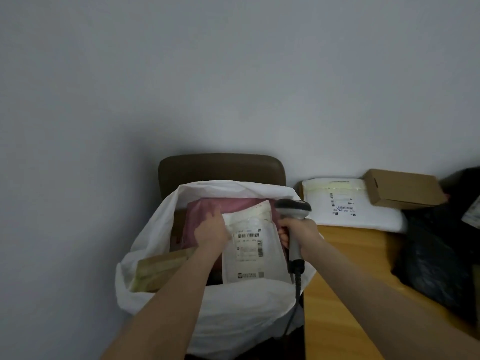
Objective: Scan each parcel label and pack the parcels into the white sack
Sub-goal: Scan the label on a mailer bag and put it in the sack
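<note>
The left hand holds the left edge of a white parcel lying label-up in the open white sack, over a pink parcel. Just right, the right hand grips a scanner. A second parcel lies far right on the worktop.

1. Plain grey wall, nine through three o'clock.
2. Dark brown chair back, centre.
3. Orange wooden table, four o'clock.
4. Black plastic bag on the table, three o'clock.
</note>
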`<state>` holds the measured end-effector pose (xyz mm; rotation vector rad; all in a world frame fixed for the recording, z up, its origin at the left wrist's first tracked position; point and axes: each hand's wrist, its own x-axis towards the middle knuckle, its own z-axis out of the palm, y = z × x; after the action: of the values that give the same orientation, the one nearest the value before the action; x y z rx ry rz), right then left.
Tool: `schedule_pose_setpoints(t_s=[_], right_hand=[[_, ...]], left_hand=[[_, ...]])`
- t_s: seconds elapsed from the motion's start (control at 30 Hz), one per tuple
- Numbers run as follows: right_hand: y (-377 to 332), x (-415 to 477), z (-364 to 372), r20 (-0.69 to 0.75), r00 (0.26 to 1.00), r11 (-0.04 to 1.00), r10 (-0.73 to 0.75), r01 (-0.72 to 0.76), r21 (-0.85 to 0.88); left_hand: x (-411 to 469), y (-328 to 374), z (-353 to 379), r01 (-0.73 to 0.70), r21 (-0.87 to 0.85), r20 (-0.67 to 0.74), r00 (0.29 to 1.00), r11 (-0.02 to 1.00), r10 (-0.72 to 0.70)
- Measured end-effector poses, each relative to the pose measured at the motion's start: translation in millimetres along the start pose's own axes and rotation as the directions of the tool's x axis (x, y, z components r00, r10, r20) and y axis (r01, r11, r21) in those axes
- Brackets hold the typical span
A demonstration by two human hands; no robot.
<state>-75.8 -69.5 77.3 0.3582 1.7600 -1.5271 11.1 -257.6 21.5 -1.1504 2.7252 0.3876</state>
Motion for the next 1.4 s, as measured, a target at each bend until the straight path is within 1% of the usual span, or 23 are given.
schedule_pose_setpoints(t_s=[0.03,0.07,0.1,0.13,0.17,0.2,0.23,0.27,0.3,0.4,0.47,0.5,0.67,0.73,0.83,0.9,0.97,1.0,1.07,1.13,1.23,1.33,1.4], right_hand=[[0.0,-0.3,-1.0,-0.009,1.0,1.0,0.002,-0.002,0.013],[0.6,-0.5,-3.3,-0.019,1.0,1.0,0.006,-0.005,0.03],[1.8,-0.4,-6.3,-0.029,0.999,0.999,0.013,-0.011,0.05],[3.3,-0.5,-9.9,-0.037,0.999,0.997,0.021,-0.019,0.074],[4.5,-0.6,-13.9,-0.041,0.999,0.995,0.031,-0.027,0.099],[5.3,-1.0,-18.8,-0.045,0.998,0.992,0.038,-0.032,0.121],[5.5,-1.3,-24.5,-0.055,0.998,0.989,0.042,-0.034,0.143],[4.9,-1.4,-31.2,-0.073,0.996,0.986,0.041,-0.029,0.161],[3.2,-1.7,-38.8,-0.098,0.995,0.983,0.037,-0.019,0.181],[-4.7,-4.3,-67.7,-0.176,0.984,0.973,0.022,0.019,0.229],[-10.5,-6.1,-90.1,-0.223,0.975,0.971,0.016,0.038,0.235],[-13.7,-6.7,-102.2,-0.244,0.97,0.969,0.014,0.046,0.241],[-28.6,-1.0,-169.2,-0.335,0.942,0.963,0.016,0.076,0.26],[-31.9,8.1,-198.5,-0.375,0.927,0.962,0.004,0.099,0.254],[-36.0,30.3,-245.2,-0.452,0.891,0.979,-0.034,0.121,0.164],[-38.8,47.5,-274.8,-0.498,0.866,0.988,-0.043,0.112,0.11],[-42.3,66.2,-298.7,-0.514,0.857,0.991,-0.039,0.1,0.092],[-44.0,76.0,-306.8,-0.509,0.86,0.99,-0.035,0.097,0.097],[-45.4,94.1,-314.6,-0.474,0.88,0.99,-0.025,0.088,0.112],[-44.5,109.1,-312.6,-0.427,0.904,0.992,-0.024,0.076,0.104],[-41.1,127.3,-303.7,-0.365,0.93,0.994,-0.048,0.079,0.072],[-38.1,144.3,-296.8,-0.319,0.944,0.994,-0.082,0.1,0.039],[-34.7,153.3,-294.3,-0.297,0.951,0.996,-0.088,0.085,-0.024]], left_hand=[[3.3,5.7,-2.2,-0.08,0.022,-0.024,0.996,0.997,0.08],[4.3,13.1,-1.9,-0.188,0.054,-0.016,0.982,0.981,0.189],[2.2,21.3,0.0,-0.302,0.088,0.036,0.953,0.949,0.3],[-1.7,29.1,5.0,-0.395,0.117,0.119,0.916,0.911,0.382],[-6.5,35.5,11.9,-0.446,0.145,0.221,0.885,0.883,0.411],[-9.8,40.3,18.3,-0.454,0.168,0.305,0.868,0.875,0.392],[-10.8,43.6,21.9,-0.438,0.177,0.341,0.867,0.881,0.363],[-9.9,47.5,21.0,-0.417,0.168,0.331,0.877,0.893,0.347],[-6.7,52.7,16.4,-0.402,0.148,0.288,0.892,0.904,0.349],[6.2,82.0,-10.0,-0.396,0.033,0.089,0.916,0.918,0.392],[11.7,113.2,-24.1,-0.44,-0.013,-0.002,0.898,0.898,0.441],[11.9,131.8,-28.1,-0.469,-0.029,-0.017,0.883,0.883,0.469],[-1.9,227.3,-17.7,-0.567,-0.074,0.061,0.818,0.82,0.572],[-6.1,259.0,-4.3,-0.574,-0.067,0.096,0.811,0.816,0.578],[-7.4,298.0,20.0,-0.503,-0.089,0.155,0.845,0.86,0.511],[-6.4,319.2,39.2,-0.4,-0.144,0.193,0.886,0.905,0.423],[-5.7,338.4,58.5,-0.197,-0.268,0.248,0.932,0.943,0.265],[-5.4,346.8,67.5,-0.088,-0.326,0.279,0.942,0.941,0.185],[-5.0,356.7,84.0,0.103,-0.401,0.323,0.946,0.91,0.035],[-3.3,354.2,96.8,0.231,-0.42,0.309,0.946,0.878,-0.101],[11.1,338.4,107.8,0.317,-0.379,0.247,0.94,0.87,-0.235],[38.1,322.8,114.8,0.351,-0.365,0.233,0.931,0.862,-0.281],[53.9,314.2,120.4,0.384,-0.369,0.276,0.915,0.846,-0.295]])
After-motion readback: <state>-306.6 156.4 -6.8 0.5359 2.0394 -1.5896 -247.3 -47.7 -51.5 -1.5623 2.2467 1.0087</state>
